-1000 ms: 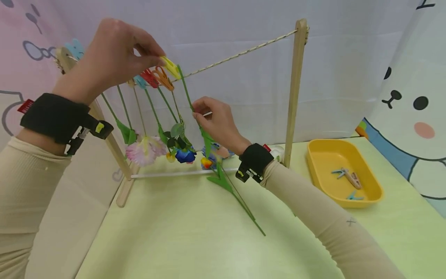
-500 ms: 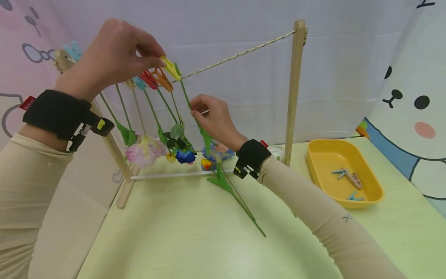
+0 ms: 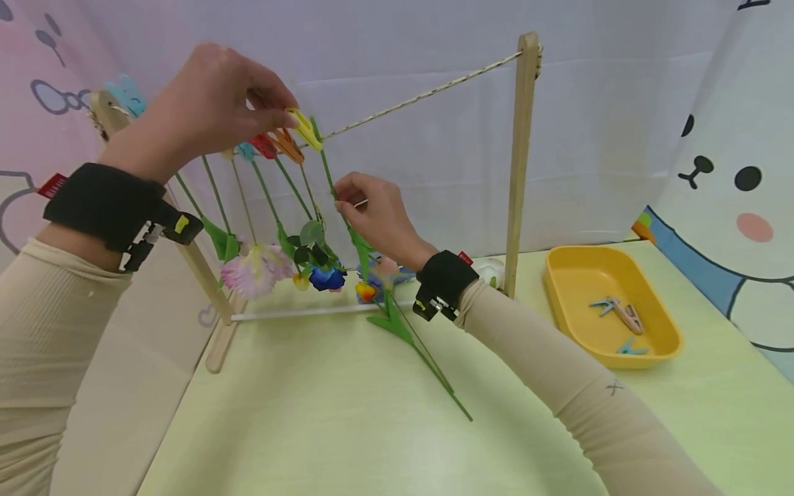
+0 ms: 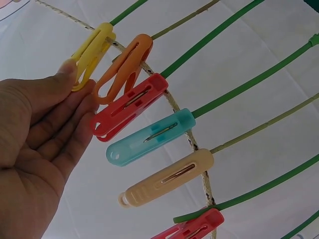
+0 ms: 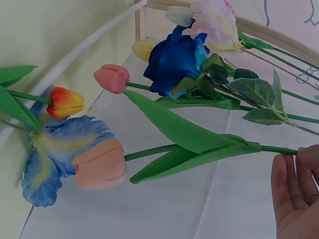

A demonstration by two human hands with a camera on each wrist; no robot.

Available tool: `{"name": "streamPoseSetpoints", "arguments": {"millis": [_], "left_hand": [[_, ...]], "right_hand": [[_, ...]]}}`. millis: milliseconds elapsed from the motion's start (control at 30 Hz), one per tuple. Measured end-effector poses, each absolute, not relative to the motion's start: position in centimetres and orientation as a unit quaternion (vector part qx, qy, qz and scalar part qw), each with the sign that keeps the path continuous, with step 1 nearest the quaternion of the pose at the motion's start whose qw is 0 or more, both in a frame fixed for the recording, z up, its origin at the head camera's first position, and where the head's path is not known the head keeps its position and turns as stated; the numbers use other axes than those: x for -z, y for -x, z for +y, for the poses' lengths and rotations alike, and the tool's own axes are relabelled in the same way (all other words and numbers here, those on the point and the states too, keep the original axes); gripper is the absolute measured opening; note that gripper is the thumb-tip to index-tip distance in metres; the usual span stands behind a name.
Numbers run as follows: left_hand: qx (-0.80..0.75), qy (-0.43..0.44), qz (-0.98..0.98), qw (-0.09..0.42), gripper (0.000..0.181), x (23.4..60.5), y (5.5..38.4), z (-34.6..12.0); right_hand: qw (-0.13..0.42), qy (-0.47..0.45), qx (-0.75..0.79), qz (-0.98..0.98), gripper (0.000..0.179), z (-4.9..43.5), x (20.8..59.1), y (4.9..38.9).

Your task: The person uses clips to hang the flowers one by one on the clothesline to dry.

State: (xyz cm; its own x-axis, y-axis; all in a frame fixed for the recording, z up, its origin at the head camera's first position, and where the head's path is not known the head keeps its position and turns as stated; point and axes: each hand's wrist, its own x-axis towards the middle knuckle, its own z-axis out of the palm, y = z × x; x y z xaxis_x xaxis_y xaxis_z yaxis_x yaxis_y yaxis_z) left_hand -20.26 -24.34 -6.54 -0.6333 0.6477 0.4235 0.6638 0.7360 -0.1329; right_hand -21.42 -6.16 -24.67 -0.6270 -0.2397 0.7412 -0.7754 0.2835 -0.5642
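Up at the rope (image 3: 428,97), my left hand (image 3: 214,103) pinches a yellow clothespin (image 4: 93,54) between thumb and fingers. The clothespin sits over the rope at the top of a green stem (image 3: 327,169). Lower on this stem, my right hand (image 3: 380,215) pinches it between thumb and fingertips. The stem belongs to an artificial peach tulip (image 5: 101,166), which hangs head down with green leaves (image 5: 194,162). Beside the yellow clothespin, orange (image 4: 127,67), red (image 4: 130,107), blue (image 4: 152,137) and beige (image 4: 169,178) clothespins hold more stems on the rope.
Wooden posts (image 3: 522,158) carry the rope; a white bar (image 3: 298,312) joins them low down. A red-yellow tulip (image 5: 66,103) and a blue iris (image 5: 75,142) lie on the table (image 3: 298,413). Several clothespins lie in the yellow tray (image 3: 577,282) at right.
The stem's top has shifted left, from beside the yellow clothespin to behind its tip. My right hand has moved slightly left with the stem; my left hand keeps its pinch.
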Motion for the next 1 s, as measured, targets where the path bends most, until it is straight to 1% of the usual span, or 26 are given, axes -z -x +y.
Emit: {"name": "streamPoseSetpoints", "arguments": {"millis": [100,233,300,400,467,633,733,867,933,1000], "left_hand": [[0.019,0.359,-0.906,0.223,0.026,6.7,20.3,-24.5],[0.023,0.354,-0.909,0.218,0.028,7.1,20.3,-24.5],[0.026,0.35,-0.912,0.215,0.029,7.4,20.3,-24.5],[0.028,0.349,-0.913,0.211,0.031,7.8,20.3,-24.5],[0.028,0.35,-0.912,0.214,0.033,8.1,20.3,-24.6],[0.032,0.362,-0.902,0.231,0.035,8.5,20.4,-25.0],[0.04,0.366,-0.898,0.24,0.035,8.7,20.5,-25.3],[0.051,0.346,-0.903,0.25,0.037,9.1,20.3,-26.2],[0.064,0.331,-0.904,0.265,0.038,9.4,20.1,-26.7],[0.079,0.327,-0.894,0.297,0.04,9.8,19.8,-26.9]], "right_hand": [[0.273,-0.337,-0.485,-0.759,0.017,-6.2,25.5,22.6],[0.267,-0.33,-0.48,-0.768,0.019,-6.0,25.7,22.6],[0.264,-0.324,-0.473,-0.775,0.023,-5.7,26.0,22.5],[0.271,-0.317,-0.453,-0.788,0.03,-4.9,26.6,22.1],[0.281,-0.32,-0.438,-0.792,0.032,-4.3,27.0,21.7],[0.291,-0.357,-0.415,-0.785,0.026,-2.5,28.1,20.2],[0.286,-0.375,-0.411,-0.78,0.022,-1.6,28.7,18.9],[0.269,-0.392,-0.414,-0.776,0.02,-0.5,29.1,17.0],[0.265,-0.399,-0.414,-0.774,0.02,0.4,29.1,16.1],[0.263,-0.404,-0.412,-0.773,0.021,1.7,29.0,15.0]]}}
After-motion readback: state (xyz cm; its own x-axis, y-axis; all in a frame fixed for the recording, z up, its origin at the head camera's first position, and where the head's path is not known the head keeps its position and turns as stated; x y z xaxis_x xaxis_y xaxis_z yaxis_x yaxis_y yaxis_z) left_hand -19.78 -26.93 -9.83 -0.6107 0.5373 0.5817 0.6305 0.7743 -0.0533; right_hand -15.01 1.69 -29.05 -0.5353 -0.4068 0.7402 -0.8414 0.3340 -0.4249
